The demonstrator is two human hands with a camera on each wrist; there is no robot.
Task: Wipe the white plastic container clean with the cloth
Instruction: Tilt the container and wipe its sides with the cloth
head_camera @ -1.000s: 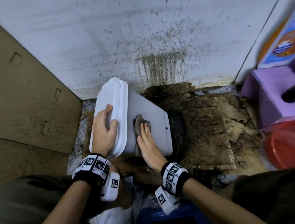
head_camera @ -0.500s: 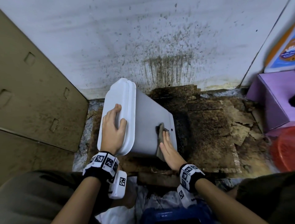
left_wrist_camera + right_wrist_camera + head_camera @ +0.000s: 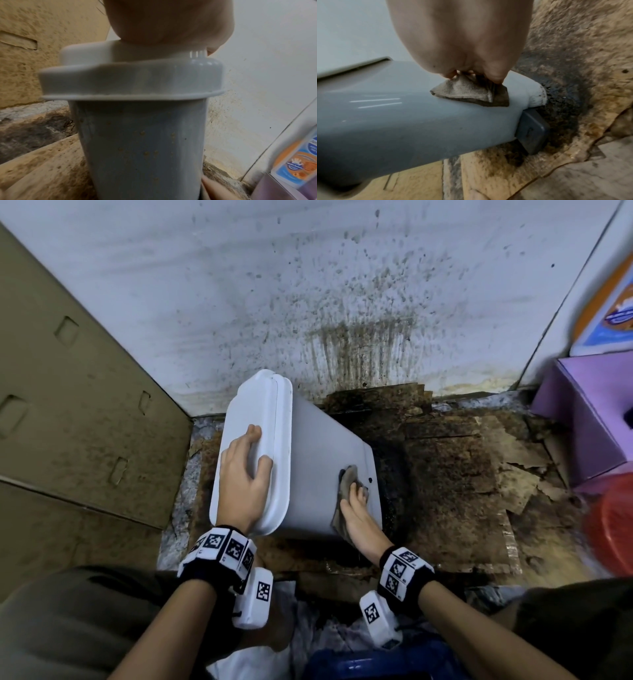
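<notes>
The white plastic container [image 3: 318, 474] leans tilted on the dirty floor, lid end up and to the left. My left hand [image 3: 243, 474] lies on the lid and grips its raised middle, holding the tilt; in the left wrist view the palm [image 3: 168, 20] sits on top of the lid above the speckled container side [image 3: 140, 148]. My right hand [image 3: 358, 508] presses a dirty grey-brown cloth [image 3: 347, 479] on the container's side close to its base. In the right wrist view the fingertips [image 3: 494, 77] dig into the bunched cloth [image 3: 471, 94] on the container [image 3: 402, 108].
Stained brown cardboard [image 3: 68, 405] stands at the left and a spattered white wall [image 3: 342, 302] behind. Soaked, greasy cardboard [image 3: 462, 474] covers the floor. A purple box [image 3: 589, 412] and a red basin [image 3: 613, 525] are at the right. A dark foot [image 3: 532, 131] sticks out under the container's base.
My right hand has slid the cloth from the middle of the container's side toward its base end. The left hand keeps its hold on the lid.
</notes>
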